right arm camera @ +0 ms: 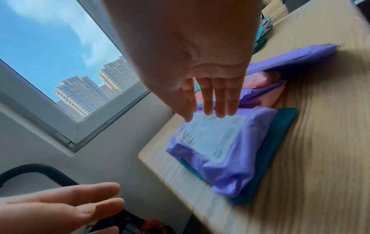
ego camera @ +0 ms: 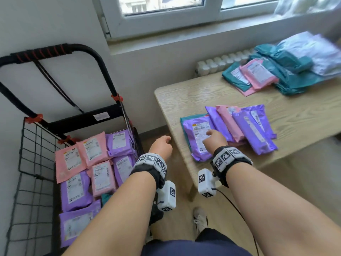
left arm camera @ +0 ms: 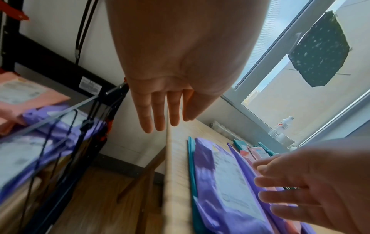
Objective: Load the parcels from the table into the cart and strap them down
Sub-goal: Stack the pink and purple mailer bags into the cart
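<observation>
The right hand [ego camera: 215, 140] reaches over the near left corner of the wooden tabletop [ego camera: 299, 117], fingers [right arm camera: 218, 102] straight and close together, their tips just above the white label of a purple parcel [ego camera: 198, 139]; whether they touch it cannot be told. That parcel lies on a teal parcel [right arm camera: 280, 134] whose edge shows around it, and both sit at the left end of a fanned row of purple and pink parcels [ego camera: 245, 126] on the tabletop. Farther back on the tabletop, toward the window [ego camera: 166, 8], is a second heap of teal, pink and pale grey parcels [ego camera: 287, 71].

The left hand [ego camera: 162, 145] hangs in the air just left of the tabletop's edge, between it and the cart [ego camera: 36, 145], fingers [left arm camera: 158, 114] straight and relaxed, holding nothing (both wrist views are blurred, though the flat fingers read plainly).

The cart, a black wire-mesh trolley with a padded handle [ego camera: 46, 50], stands left of the tabletop against the wall. Pink and purple parcels in the cart [ego camera: 92, 163] lie in overlapping rows, labels up. Black elastic straps [ego camera: 55, 84] hang from its frame.
</observation>
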Demonstrator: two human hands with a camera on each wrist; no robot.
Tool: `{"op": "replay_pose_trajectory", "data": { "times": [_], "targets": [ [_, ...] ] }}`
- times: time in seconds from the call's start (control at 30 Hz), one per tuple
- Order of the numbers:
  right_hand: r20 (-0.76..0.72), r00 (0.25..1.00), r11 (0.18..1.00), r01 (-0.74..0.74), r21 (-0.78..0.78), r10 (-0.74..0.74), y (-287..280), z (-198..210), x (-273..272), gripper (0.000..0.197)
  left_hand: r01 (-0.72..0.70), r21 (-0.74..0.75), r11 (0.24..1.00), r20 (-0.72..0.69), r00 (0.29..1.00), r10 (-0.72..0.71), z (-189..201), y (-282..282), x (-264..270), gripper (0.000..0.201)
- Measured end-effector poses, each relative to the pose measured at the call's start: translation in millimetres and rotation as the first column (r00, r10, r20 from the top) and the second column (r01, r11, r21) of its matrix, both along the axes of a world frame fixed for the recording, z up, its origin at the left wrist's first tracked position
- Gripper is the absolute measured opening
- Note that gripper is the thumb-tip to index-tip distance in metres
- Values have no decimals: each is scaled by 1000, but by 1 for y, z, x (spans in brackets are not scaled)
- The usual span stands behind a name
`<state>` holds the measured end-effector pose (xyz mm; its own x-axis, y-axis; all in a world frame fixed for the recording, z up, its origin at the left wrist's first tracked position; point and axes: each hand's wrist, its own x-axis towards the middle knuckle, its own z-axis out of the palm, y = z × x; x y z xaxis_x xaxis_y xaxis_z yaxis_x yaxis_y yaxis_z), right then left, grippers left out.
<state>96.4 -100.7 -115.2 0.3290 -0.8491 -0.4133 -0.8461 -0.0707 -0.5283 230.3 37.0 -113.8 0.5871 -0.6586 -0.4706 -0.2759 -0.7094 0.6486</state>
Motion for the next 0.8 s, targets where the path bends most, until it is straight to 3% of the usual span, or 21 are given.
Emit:
{"op": "replay_pose_trajectory", "data": {
  "times": [0.2,0.33,0.57,0.8],
  "targets": [
    [-6,991,986,-133,97,134,-40,-18,-46,55,-8,56,998,-101,995,14,-29,-51,-63,46],
    [-38,980,978,-192,87,196,-53,-33,-56,39,-31,95,995,-138,989,44,-42,-68,-88,27],
    [-23,971,966,-233,114,237,-65,-38,-60,34,-191,92,977,-145,968,203,-50,-81,-98,26],
    [46,960,949,-280,148,276,-63,-25,-51,19,-371,-13,928,-142,920,366,-38,-76,-97,26]
  ]
}}
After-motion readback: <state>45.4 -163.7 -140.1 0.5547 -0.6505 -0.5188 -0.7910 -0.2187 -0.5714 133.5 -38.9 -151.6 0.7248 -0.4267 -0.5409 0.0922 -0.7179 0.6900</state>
